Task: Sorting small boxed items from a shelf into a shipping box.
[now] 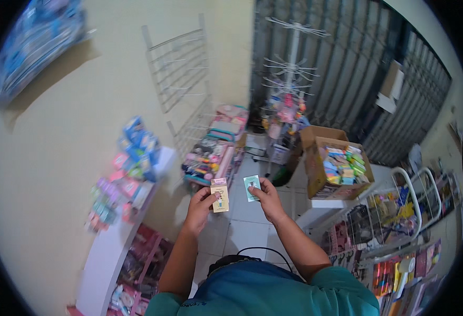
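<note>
My left hand (200, 210) is closed on a small flat cream-yellow packet (221, 204), its thumb pressed on the printed front. A pink edge sticks out above that packet; I cannot tell whether it is a second packet behind. A little to the right, my right hand (270, 204) pinches a small mint-green packet (252, 183) with a printed figure, thumb on top and fingers behind. Both packets are held upright at about the same height, apart from each other, above the white tiled floor (240, 235).
At right, an open cardboard box (320, 184) full of colourful small packs stands on a white surface. A white shelf (105, 253) with packaged goods runs along the left. Ahead are a heap of pouches (210, 158), a white spinner rack (295, 47) and a metal folding gate (342, 63).
</note>
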The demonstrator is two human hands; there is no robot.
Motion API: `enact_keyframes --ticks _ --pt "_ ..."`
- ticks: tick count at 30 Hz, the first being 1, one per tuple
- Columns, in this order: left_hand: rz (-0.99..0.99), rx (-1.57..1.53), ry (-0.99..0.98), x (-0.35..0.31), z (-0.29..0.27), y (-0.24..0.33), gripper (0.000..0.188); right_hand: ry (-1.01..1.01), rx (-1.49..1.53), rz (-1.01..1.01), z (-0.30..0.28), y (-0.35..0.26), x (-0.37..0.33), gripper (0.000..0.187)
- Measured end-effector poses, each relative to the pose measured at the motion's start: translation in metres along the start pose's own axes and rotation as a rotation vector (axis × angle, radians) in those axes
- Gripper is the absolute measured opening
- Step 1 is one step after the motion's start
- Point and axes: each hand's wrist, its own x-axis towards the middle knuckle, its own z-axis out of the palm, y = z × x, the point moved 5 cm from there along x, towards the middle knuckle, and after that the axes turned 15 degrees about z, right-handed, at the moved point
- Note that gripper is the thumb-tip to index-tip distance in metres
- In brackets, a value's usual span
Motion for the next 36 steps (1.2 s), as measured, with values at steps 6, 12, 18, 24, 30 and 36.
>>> enact_keyframes --ticks 6,12,18,24,30,36 --pt "-0.155 -0.055 -0.161 0.087 0.106 -0.083 0.025 0.219 0.069 -0.073 -0.127 -0.035 0.010 0.030" --pt "-0.299 -0.030 -0.386 0.157 0.205 -0.141 0.019 0.469 0.145 -0.114 -0.222 -0.035 0.022 0.030" --pt "-0.376 -0.004 -0.640 0.232 0.288 -0.207 0.020 0.692 0.177 -0.156 -0.294 -0.039 0.041 0.036" --pt "-0.534 -0.049 -0.877 0.298 0.374 -0.268 0.023 1.015 0.222 -0.181 -0.341 -0.060 0.049 0.035" --pt "-0.533 0.076 -1.153 0.352 0.461 -0.337 0.025 1.209 0.321 -0.188 -0.371 -0.062 0.050 0.037" --pt "-0.595 0.161 -1.286 0.389 0.521 -0.415 0.022 1.287 0.341 -0.191 -0.414 -0.048 0.062 0.038"
